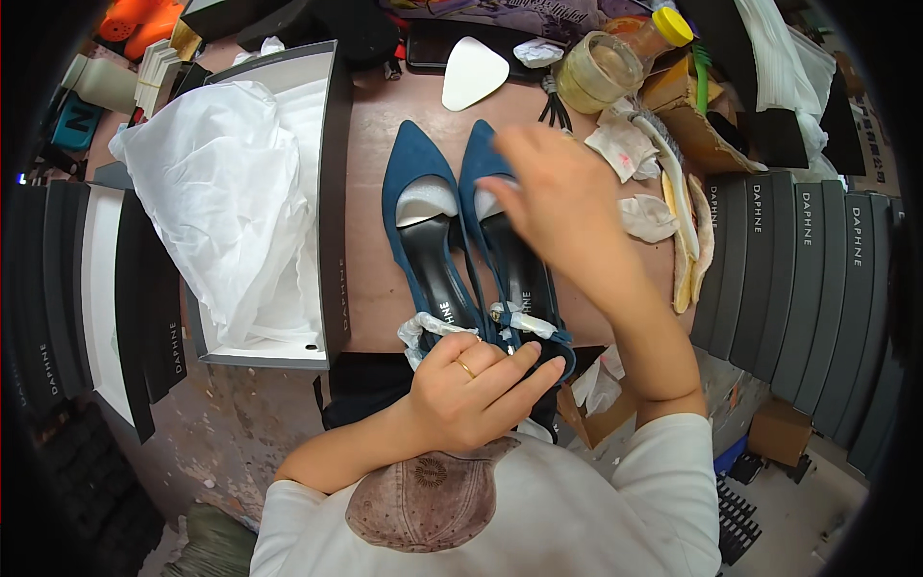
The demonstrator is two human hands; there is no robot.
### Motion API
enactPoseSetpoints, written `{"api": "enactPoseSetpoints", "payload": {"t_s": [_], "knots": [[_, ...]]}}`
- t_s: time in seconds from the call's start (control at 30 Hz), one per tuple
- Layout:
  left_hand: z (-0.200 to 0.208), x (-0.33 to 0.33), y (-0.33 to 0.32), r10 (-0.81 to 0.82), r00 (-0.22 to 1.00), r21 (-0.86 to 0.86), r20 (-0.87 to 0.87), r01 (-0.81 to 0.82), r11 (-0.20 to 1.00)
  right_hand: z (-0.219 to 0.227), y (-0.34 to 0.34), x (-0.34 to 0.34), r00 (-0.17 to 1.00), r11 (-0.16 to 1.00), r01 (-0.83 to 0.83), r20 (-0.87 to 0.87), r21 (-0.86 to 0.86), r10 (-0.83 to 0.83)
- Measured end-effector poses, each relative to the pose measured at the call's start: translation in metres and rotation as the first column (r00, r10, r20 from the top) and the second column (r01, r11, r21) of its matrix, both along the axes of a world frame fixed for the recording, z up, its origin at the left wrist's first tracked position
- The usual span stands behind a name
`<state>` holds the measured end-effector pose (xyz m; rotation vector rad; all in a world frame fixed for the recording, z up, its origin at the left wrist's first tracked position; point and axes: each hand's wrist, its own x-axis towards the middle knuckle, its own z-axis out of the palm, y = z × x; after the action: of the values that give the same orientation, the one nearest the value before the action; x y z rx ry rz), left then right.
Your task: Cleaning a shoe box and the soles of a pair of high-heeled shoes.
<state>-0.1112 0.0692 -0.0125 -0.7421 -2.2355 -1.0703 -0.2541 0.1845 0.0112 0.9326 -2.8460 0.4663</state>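
Note:
Two blue pointed slingback shoes lie side by side on the table, toes away from me: the left shoe (411, 154) and the right shoe (473, 144). White padding (426, 201) fills their toes, and translucent wrapping (527, 324) covers parts of the straps. My left hand (471, 385), with a ring on one finger, is closed at the heel ends; its fingertips are partly hidden. Over the right shoe's toe is my right hand (558, 188), slightly blurred, with thumb and fingers apart. Whether it touches the shoe I cannot tell.
At the left stands an open shoe box (335, 221) with white tissue paper (216, 192). Dark boxes (769, 269) line the right side, with more at far left. A white rounded card (475, 75), a jar (598, 75), a yellow-capped bottle (663, 34) and cloths (646, 218) lie around.

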Motion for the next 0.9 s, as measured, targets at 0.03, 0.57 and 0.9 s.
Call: {"api": "enactPoseSetpoints", "payload": {"t_s": [0.03, 0.57, 0.9], "knots": [[-0.001, 0.0, 0.001, 0.014, 1.0, 0.008, 0.008, -0.014, 1.0, 0.001, 0.02, 0.001, 0.994, 0.987, 0.108, 0.013, 0.121, -0.11], [0.004, -0.004, 0.003, -0.039, 0.999, -0.049, 0.014, 0.04, 0.998, -0.02, 0.029, 0.013, 0.979, 0.978, -0.163, 0.142, 0.131, 0.144], [0.003, -0.002, 0.004, -0.02, 1.0, -0.002, 0.014, 0.02, 1.0, -0.043, 0.032, 0.003, 0.984, 0.993, -0.101, -0.157, -0.061, 0.09]]}}
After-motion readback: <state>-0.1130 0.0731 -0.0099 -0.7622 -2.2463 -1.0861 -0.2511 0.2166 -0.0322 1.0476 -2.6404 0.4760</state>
